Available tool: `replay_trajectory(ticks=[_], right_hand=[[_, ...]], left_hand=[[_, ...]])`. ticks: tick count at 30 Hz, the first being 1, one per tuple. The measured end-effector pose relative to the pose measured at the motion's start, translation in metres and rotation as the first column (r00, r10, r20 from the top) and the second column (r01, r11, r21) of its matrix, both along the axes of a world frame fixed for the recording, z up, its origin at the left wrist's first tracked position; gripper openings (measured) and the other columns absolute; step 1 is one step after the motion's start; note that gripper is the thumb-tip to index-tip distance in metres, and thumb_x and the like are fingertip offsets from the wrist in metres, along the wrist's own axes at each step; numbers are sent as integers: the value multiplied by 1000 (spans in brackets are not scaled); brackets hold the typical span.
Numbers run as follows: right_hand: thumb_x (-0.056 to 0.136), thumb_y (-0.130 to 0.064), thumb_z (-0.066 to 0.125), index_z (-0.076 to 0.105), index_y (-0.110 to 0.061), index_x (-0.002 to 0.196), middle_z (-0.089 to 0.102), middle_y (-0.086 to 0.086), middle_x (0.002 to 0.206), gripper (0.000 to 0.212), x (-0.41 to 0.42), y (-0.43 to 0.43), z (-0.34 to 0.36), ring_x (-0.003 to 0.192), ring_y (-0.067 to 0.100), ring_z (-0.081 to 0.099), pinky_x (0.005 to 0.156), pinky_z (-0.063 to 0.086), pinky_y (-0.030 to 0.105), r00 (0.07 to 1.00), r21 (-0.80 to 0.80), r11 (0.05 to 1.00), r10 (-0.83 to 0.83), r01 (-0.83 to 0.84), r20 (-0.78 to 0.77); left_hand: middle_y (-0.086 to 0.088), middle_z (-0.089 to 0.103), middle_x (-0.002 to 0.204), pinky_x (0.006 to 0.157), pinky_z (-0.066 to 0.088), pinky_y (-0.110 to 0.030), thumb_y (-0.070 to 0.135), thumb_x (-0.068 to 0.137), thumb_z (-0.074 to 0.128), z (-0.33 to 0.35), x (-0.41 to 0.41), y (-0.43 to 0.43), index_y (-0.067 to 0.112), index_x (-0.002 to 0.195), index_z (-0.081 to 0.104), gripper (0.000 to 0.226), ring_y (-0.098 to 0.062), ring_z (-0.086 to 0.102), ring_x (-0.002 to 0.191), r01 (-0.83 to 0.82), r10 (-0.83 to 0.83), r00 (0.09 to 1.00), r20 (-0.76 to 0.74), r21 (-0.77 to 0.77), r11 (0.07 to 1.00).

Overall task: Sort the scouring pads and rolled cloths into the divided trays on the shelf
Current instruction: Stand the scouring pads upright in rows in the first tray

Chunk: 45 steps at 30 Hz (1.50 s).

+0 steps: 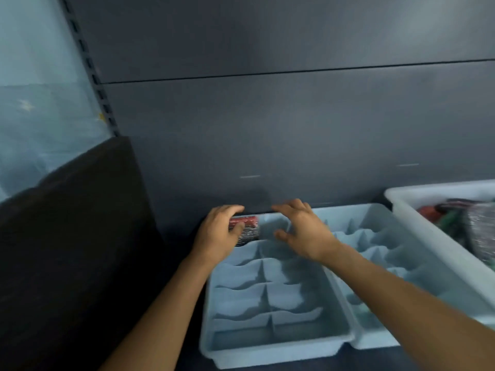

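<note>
- The left grip [218, 231] curls around a pad [247, 232], with the thumb on its near face and the fingers over its far side. The pad is silver mesh with a red band at its far end.
- The pad sits just right of the left grip's palm, at the far-left cell of the left tray [267, 354]. It looks partly down in that cell, but blur hides whether it touches the floor.
- The pad's long axis appears to run from the red band toward the person, tilted up. I cannot tell the exact angle.
- The right grip [302, 231] is spread and holds nothing. It hovers above the next cell, just right of the pad and apart from it.
- The left grip is nearer, since it already holds the pad, so the release looks like its job alone. My judgement is that the pad needs to go straight down from the grip and then be let go.
- The right tray [375, 341] lies just right of the right grip, touching the left tray, and its cells show nothing in them.
- The bin [434, 236], further right of the right grip, holds more stock [455, 220] in red, green and silver. The right grip is nearer for the next pick.
- Risk: the pad may catch on the divider between the two far cells.
</note>
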State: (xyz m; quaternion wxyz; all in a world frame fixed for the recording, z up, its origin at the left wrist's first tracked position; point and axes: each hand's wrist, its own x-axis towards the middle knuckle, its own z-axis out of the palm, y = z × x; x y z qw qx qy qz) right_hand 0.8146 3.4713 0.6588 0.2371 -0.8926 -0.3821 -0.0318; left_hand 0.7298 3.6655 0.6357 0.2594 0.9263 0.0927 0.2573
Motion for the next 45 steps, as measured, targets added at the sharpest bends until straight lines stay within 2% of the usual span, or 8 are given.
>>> replay_trajectory(ticks=[9,13,22,28,31,37,42,45], right_hand=[[87,-22,62,70,-23,108,64,3,114,22,52,-204,41,108,25,58,93,47,40,936,185,925,-347,332,55],[88,-13,60,70,-22,106,69,5,109,22,88,-289,51,99,24,65,90,51,39,864,296,825,-504,482,-2],[90,-3,56,57,-15,130,61,8,130,42,139,-361,37,117,27,58,103,44,34,823,29,830,-546,557,-158],[86,-14,65,53,-17,132,59,8,128,48,162,-363,27,119,27,52,100,46,42,843,-94,845,-533,526,-69],[86,-21,66,56,-17,127,61,6,124,42,177,-357,20,114,26,55,97,48,43,842,-168,831,-539,530,-16],[94,-28,57,67,-16,100,69,5,96,17,185,-350,15,78,22,59,67,49,30,797,-160,781,-596,603,97],[96,-27,42,52,-11,102,57,3,88,20,159,-344,43,76,25,54,63,46,35,726,180,784,-618,594,300],[94,-25,39,47,-12,109,61,5,77,21,141,-333,61,63,25,56,58,50,41,802,442,773,-571,454,175]], left_hand=[[14,73,97,92,46,-24,25,89,64,54,66,-201,26,113,69,25,-3,65,99,384,-389,921,9,-177,906],[3,71,109,93,46,-22,15,89,66,60,110,-285,17,120,66,31,-5,64,98,481,-497,868,-12,-228,846],[2,60,130,100,45,-41,39,83,74,61,168,-380,24,139,46,65,-20,57,117,388,-411,859,-303,-137,911],[-2,59,96,85,48,-35,13,87,65,61,174,-368,25,99,62,18,-20,55,91,282,-327,877,-351,-174,943],[-2,50,92,73,39,-29,15,86,67,58,182,-354,29,72,45,29,-18,46,83,221,-296,875,-383,-229,948],[0,58,84,64,37,-26,16,91,62,56,179,-350,14,99,65,9,-16,52,75,271,-353,880,-319,-273,923],[-9,69,98,76,49,-35,7,91,58,55,165,-340,8,105,64,16,-25,64,90,257,-350,925,-149,-434,864],[-8,66,106,78,47,-30,6,93,54,57,152,-321,12,110,60,19,-19,62,92,208,-251,968,13,-600,772]])
